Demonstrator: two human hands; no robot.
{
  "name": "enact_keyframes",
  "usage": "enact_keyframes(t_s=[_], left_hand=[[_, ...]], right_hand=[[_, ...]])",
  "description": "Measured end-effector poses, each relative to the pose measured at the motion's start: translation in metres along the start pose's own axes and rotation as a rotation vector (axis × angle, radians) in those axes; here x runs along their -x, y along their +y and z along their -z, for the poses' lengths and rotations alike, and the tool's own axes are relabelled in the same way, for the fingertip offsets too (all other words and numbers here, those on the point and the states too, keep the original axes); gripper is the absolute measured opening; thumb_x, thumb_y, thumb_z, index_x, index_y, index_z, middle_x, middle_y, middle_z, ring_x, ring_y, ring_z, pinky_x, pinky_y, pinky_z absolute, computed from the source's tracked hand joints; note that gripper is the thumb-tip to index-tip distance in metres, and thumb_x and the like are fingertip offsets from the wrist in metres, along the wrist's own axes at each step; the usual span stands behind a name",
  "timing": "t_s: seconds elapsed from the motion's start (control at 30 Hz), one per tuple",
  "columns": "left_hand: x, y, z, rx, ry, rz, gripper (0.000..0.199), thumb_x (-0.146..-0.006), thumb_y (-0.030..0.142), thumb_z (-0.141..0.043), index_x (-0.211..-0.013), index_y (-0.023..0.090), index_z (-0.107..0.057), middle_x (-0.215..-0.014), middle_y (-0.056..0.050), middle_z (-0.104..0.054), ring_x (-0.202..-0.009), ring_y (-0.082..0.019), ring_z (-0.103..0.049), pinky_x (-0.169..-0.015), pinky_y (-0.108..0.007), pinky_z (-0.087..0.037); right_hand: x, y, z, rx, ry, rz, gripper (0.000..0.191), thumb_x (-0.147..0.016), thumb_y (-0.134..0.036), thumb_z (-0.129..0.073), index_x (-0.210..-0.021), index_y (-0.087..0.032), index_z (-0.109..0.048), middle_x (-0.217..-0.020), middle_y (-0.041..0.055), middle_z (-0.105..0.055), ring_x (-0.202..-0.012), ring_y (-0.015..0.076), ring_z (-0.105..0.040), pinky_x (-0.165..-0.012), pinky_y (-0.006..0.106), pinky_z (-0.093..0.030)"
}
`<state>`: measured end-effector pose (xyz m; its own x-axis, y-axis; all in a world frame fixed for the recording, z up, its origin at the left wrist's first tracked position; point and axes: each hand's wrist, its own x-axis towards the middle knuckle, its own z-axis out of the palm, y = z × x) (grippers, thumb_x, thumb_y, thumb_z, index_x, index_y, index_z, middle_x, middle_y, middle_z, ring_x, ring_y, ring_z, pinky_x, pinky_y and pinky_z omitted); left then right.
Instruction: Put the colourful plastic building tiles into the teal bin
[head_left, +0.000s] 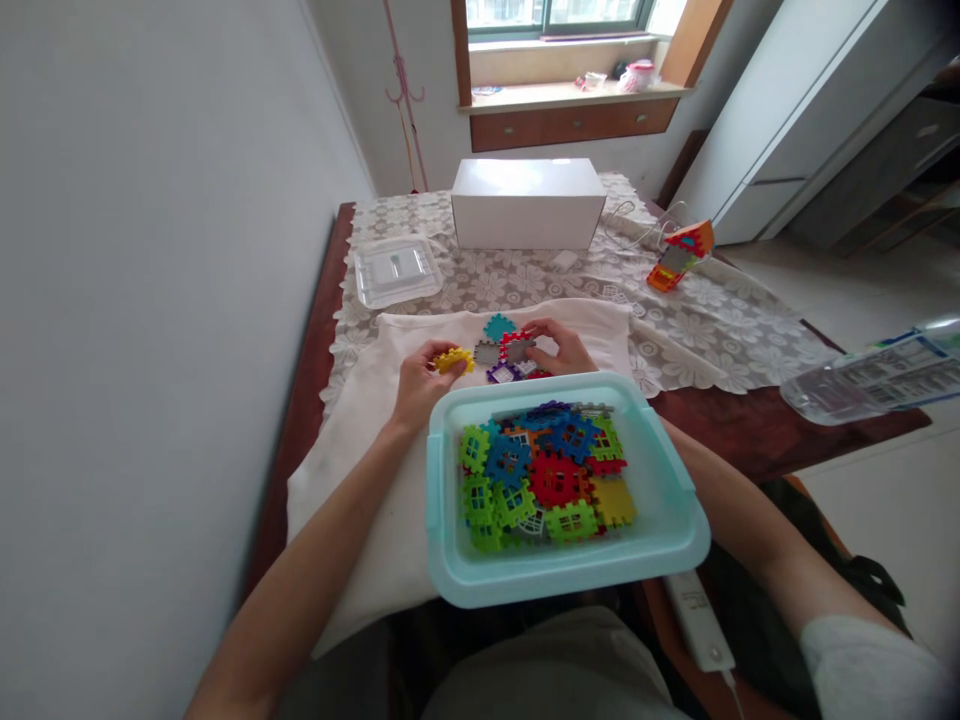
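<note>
From the head view, your left hand is closed around a yellow block, pinched at its near edge and held just above the white cloth. Your right hand curls its fingers onto a red block, which sits in a small cluster of joined blocks: a grey piece, a teal one behind it, a purple one in front. The yellow block is just beside the left edge of that cluster, close to the grey piece but, as far as I can tell, not yet meshed with it.

You look to be in the middle of adding a piece to the flat assembly, with the right hand steadying it and the left bringing the new block in. The next move, as I judge it, calls for lining the yellow block's teeth up with the notches on the cluster's open edge and keeping the right hand pressed down so the joined pieces do not slide on the cloth.

The light blue tray sits nearest you, overhanging the counter edge, and is piled with loose blocks in green, blue, red and yellow. Further back on the lace cover stand a white box, a clear plastic lid and a small finished block house.
</note>
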<state>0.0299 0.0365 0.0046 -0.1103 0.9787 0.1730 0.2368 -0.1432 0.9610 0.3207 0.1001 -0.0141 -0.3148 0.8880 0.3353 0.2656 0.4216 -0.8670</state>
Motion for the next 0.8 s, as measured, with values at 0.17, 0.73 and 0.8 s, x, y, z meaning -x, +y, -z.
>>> enact_keyframes(t_s=[0.17, 0.73, 0.8], left_hand=[[-0.006, -0.001, 0.001, 0.31, -0.001, 0.076, 0.062, -0.062, 0.056, -0.108, -0.101, 0.022, -0.073, -0.097, -0.004, -0.08, -0.089, -0.021, -0.076, -0.09, -0.037, -0.064], [0.011, 0.042, 0.018, 0.485, -0.358, 0.068, 0.057, -0.073, 0.073, -0.099, -0.09, 0.03, -0.064, -0.081, -0.003, -0.06, -0.115, -0.038, -0.076, -0.113, -0.073, -0.061], [0.016, 0.05, 0.018, 0.494, -0.456, 0.054, 0.064, -0.067, 0.077, -0.103, -0.082, 0.029, -0.063, -0.075, -0.003, -0.057, -0.119, -0.043, -0.078, -0.116, -0.076, -0.06]], right_hand=[[-0.003, -0.013, 0.018, -0.471, -0.045, -0.148, 0.051, -0.079, -0.06, -0.088, -0.112, -0.029, -0.065, -0.116, 0.0089, -0.084, -0.108, 0.0328, -0.081, -0.107, 0.054, -0.068], [0.013, -0.044, 0.047, -0.665, -0.481, -0.175, 0.061, -0.075, -0.083, -0.095, -0.094, -0.027, -0.081, -0.136, 0.014, -0.082, -0.137, 0.0415, -0.075, -0.126, 0.067, -0.058], [0.012, -0.042, 0.04, -0.632, -0.393, -0.132, 0.055, -0.085, -0.08, -0.089, -0.101, -0.027, -0.082, -0.131, 0.0122, -0.083, -0.131, 0.0372, -0.077, -0.123, 0.063, -0.061]])
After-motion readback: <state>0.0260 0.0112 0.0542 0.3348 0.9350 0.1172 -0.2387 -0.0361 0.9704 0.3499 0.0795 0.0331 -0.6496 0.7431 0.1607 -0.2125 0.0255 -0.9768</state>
